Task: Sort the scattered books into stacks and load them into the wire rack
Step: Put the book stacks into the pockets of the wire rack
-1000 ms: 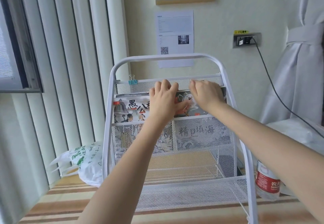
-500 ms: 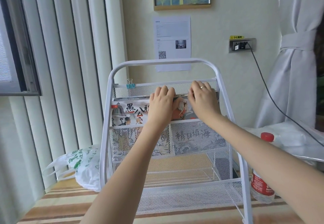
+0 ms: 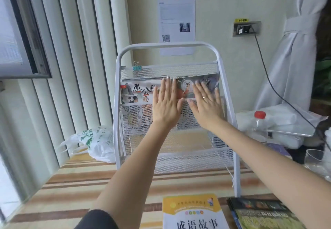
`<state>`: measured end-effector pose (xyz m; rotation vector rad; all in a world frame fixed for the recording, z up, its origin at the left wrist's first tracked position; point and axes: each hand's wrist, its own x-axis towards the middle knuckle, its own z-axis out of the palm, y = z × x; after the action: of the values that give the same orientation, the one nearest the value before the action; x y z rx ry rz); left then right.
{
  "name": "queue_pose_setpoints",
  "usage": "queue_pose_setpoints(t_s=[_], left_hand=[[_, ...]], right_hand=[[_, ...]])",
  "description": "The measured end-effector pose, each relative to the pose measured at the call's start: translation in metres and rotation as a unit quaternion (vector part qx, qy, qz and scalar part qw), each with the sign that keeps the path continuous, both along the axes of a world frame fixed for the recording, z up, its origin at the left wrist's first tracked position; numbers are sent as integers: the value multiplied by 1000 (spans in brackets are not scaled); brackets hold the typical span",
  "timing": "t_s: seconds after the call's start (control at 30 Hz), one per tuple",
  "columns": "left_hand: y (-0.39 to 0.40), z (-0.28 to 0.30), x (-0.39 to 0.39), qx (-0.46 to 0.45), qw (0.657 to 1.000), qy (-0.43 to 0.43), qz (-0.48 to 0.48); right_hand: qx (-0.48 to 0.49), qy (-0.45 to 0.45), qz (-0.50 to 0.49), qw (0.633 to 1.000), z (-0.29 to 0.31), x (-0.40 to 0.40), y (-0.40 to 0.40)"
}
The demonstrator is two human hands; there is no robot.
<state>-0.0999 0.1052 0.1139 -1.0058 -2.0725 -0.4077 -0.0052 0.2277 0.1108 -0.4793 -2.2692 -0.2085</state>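
Two hands are up at the top shelf of the white wire rack (image 3: 219, 62), and both are flat with straight fingers: the left hand (image 3: 165, 104) and the right hand (image 3: 206, 106) lie side by side against the picture books (image 3: 138, 92) standing in that shelf. The rack stands on a striped table (image 3: 75, 189) by the wall. Near the front edge of the table lie a yellow book (image 3: 193, 210) and a dark book (image 3: 259, 212), side by side.

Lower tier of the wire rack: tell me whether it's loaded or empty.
Empty, as far as visible: through the mesh of the lower tier only striped surface shows. Books stand in the top tier only.
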Motion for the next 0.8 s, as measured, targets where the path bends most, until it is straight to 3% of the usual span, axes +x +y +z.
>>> queue_pose_setpoints(t_s=[0.1,0.27,0.33,0.4,0.47,0.53,0.57,0.63,0.73,0.77,0.8], left_hand=[[-13,-10,14,-55,998,-39,17],[-45,-20,35,-157,981,-111,14],[-65,-49,50,-149,978,-146,-1],[-83,-87,73,-120,969,-213,-36],[-101,-131,102,-94,953,-277,-82],[-114,-169,128,-26,929,-342,-140],[-120,-181,139,28,905,-392,-163],[-130,-195,152,145,820,-525,-175],[-149,-205,163,277,640,-696,-171],[-153,-209,166,300,601,-719,-180],[-155,-211,169,309,583,-727,-193]], right_hand=[[-34,-101,-30,994,-14,9,-6],[-96,-139,-20,985,-7,33,-25],[-180,-97,16,979,-33,55,-50],[-304,-75,35,949,-75,87,-85],[-408,-124,27,904,-128,123,-122],[-437,-170,14,883,-169,153,-147],[-437,-160,17,885,-178,162,-150],[-492,-104,42,863,-177,171,-143],[-639,-53,60,765,-173,185,-123],[-662,-47,63,746,-178,189,-121],[-667,-49,67,740,-184,193,-121]])
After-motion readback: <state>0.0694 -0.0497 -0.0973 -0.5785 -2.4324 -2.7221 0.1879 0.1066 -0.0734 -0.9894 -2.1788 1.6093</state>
